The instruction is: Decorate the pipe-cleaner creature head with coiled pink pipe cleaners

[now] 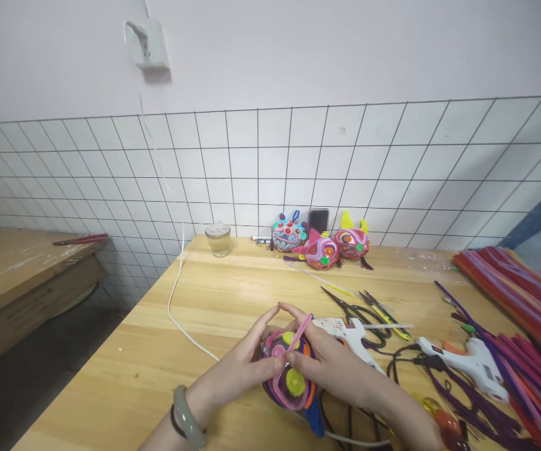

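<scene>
Between my two hands, near the table's front edge, is a round craft piece [294,383] covered in coiled pipe cleaners, pink, yellow, orange and blue. My left hand [251,357] wraps its left side, the thumb pressing on the top. From the right, my right hand [324,357] grips it, its thumb tip close to the left one. A pink pipe cleaner [302,331] sticks up from the piece beside the right fingers. Below hangs a blue part [315,418]. The fingertips of both hands meet at the far side; the underside is hidden.
Scissors [352,313], pliers [385,314] and a white glue gun [472,363] lie to the right. Bundled pipe cleaners [517,288] fill the right edge. Three finished fish-like crafts [321,249] stand at the wall, a glass cup [218,241] left of them. A white cable [171,307] crosses the table.
</scene>
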